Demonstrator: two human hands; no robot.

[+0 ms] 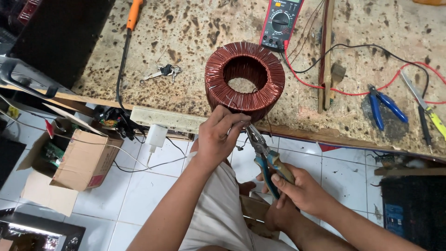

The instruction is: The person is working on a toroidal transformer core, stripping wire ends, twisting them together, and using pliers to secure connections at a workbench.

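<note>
- Nearest, the person's legs in pale shorts sit over a white tiled floor point(139, 190), the forearms reaching away toward the worktop edge.
- The right hand point(297, 188) has its grip closed round the blue and tan handles of a pair of pliers point(262, 151), whose nose points up and left toward the other hand.
- The left hand point(220, 135) is just beyond, fingers pinched together on a thin wire end at the near rim of the coil; the plier tips meet that same spot, so how they bite cannot be told.
- To the near left, an open cardboard box point(79, 160) stands on the floor, with a white charger plug point(155, 137) and its cable hanging beside it.
- A pale power strip point(167, 118) lies along the near edge of the worktop point(362, 42), a speckled, worn board.
- The toroidal copper coil point(245, 76), wound in reddish-brown wire, lies flat on the worktop right at the near edge, touching the left fingers.
- Left of it, well apart, lies a bunch of keys point(162, 71).
- Far left, a soldering iron point(134, 16) with an orange handle trails a black cord toward the near edge.
- Just beyond the coil sits a red multimeter point(281, 23), its red and black leads running right.
- At the right, blue-handled pliers point(383, 106) lie near a yellow-handled tool point(429, 114).
</note>
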